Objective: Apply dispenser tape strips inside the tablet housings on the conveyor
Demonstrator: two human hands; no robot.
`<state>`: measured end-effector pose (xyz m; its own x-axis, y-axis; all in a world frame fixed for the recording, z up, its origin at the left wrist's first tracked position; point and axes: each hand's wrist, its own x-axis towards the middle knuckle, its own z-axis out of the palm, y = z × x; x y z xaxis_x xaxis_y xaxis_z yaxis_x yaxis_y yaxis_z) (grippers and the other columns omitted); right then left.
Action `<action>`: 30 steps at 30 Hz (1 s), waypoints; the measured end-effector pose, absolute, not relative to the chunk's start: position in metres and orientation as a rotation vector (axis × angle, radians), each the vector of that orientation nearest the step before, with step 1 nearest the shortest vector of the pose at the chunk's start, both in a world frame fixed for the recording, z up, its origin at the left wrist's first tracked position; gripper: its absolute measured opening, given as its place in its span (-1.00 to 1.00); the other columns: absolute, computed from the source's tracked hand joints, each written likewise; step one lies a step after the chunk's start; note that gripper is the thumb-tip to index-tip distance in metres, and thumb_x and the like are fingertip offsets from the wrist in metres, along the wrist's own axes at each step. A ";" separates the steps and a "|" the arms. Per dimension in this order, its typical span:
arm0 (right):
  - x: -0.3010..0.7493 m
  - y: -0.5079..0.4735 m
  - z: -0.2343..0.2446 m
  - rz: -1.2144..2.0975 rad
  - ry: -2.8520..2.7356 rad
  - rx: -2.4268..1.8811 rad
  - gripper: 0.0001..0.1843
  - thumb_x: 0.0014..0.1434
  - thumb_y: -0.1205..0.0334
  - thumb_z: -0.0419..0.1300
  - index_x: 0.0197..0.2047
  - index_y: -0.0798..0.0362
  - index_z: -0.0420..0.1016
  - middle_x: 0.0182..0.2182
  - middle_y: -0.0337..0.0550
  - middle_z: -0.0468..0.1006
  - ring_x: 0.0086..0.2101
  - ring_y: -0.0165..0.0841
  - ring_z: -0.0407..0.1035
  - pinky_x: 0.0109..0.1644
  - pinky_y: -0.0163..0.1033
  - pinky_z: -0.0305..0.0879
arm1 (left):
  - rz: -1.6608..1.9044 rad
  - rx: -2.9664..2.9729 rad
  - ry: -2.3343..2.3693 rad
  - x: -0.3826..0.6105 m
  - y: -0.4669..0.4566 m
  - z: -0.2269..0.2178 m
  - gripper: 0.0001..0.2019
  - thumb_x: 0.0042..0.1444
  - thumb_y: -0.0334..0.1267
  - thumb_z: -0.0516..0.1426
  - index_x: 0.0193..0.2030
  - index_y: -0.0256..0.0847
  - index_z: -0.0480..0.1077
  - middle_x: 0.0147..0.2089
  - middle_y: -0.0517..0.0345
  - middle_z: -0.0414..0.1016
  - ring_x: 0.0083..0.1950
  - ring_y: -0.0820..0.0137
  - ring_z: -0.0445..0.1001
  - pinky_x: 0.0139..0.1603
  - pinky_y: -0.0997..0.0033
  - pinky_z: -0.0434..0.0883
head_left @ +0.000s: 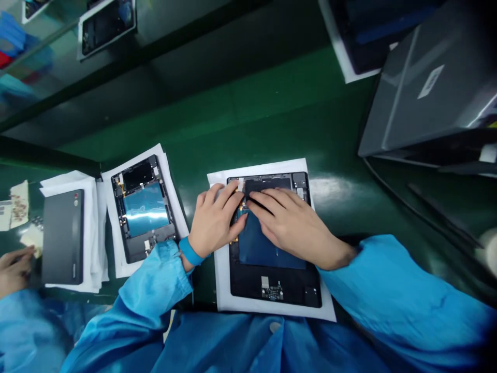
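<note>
An opened tablet point(252, 282) lies on white sheets in front of me, with its blue battery panel point(256, 243) and inner parts showing. My left hand point(217, 220) rests on its upper left edge, fingers bent and thumb apart, by small gold connectors point(233, 240). Across the upper middle lies my right hand point(289, 223), its fingers stretched out over a black cover area point(272, 184). The fingertips of both hands nearly meet there. What is under them is hidden. A small board point(273, 292) shows at the tablet's lower end.
A second opened tablet point(145, 207) and a closed dark tablet point(64, 235) lie on white sheets to the left. Another person's hand point(15, 269) is at the far left. A large grey case point(427, 83) and a cable point(392, 191) are on the right. A shelf runs above.
</note>
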<state>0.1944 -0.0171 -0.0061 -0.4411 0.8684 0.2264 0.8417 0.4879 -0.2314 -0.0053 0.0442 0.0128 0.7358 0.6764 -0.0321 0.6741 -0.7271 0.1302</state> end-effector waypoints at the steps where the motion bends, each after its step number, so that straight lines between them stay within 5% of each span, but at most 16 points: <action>1: 0.196 -0.020 -0.007 0.119 -2.422 -1.431 -0.60 0.25 0.32 0.10 0.15 0.18 0.44 0.14 -0.04 0.46 0.10 -0.14 0.26 0.26 0.01 0.17 | 0.019 2.809 1.094 -0.005 0.043 0.013 -0.58 0.27 -0.10 0.05 0.18 -0.26 0.36 0.36 -0.09 0.27 0.26 0.01 0.23 0.11 0.03 0.24; 10: 0.217 -0.037 -0.017 0.185 -2.270 -1.331 -0.66 0.26 0.32 0.11 0.08 0.16 0.48 0.11 0.02 0.48 0.16 -0.10 0.25 0.29 0.14 0.16 | 0.194 2.573 1.134 -0.004 0.038 0.014 -0.58 0.25 -0.09 0.10 0.17 -0.24 0.34 0.30 -0.09 0.34 0.29 0.11 0.25 0.24 0.04 0.25; 14: 0.216 -0.035 -0.017 0.243 -2.241 -1.342 -0.66 0.26 0.32 0.10 0.07 0.14 0.49 0.11 0.03 0.48 0.19 -0.08 0.23 0.29 0.15 0.17 | 0.458 1.910 1.372 -0.031 0.013 0.043 -0.47 0.21 -0.07 0.17 0.27 -0.17 0.23 0.41 -0.15 0.13 0.40 0.13 0.18 0.31 0.05 0.31; 18: 0.215 -0.034 -0.015 0.255 -2.225 -1.345 -0.66 0.25 0.32 0.10 0.06 0.15 0.51 0.09 0.03 0.49 0.19 -0.05 0.22 0.29 0.17 0.16 | 0.384 1.084 1.406 -0.050 -0.005 0.075 -0.52 0.27 -0.08 0.10 0.29 -0.13 0.23 0.40 -0.16 0.19 0.30 0.10 0.36 0.16 0.06 0.48; 23: 0.217 -0.035 -0.017 0.263 -2.248 -1.344 -0.65 0.24 0.29 0.12 0.08 0.14 0.49 0.12 0.05 0.46 0.20 -0.05 0.21 0.30 0.19 0.14 | 0.264 0.799 1.251 -0.040 -0.004 0.076 -0.49 0.17 -0.10 0.23 0.23 -0.16 0.34 0.25 -0.13 0.41 0.17 0.17 0.49 0.14 0.14 0.47; 30: 0.217 -0.040 -0.022 0.234 -2.202 -1.222 -0.66 0.27 0.24 0.13 0.09 0.14 0.41 0.10 0.09 0.46 0.18 -0.02 0.27 0.27 0.22 0.19 | 0.391 1.186 1.219 -0.013 0.000 0.041 -0.55 0.01 -0.06 0.32 -0.05 -0.33 0.48 -0.09 0.00 0.59 -0.04 0.19 0.54 0.00 0.23 0.47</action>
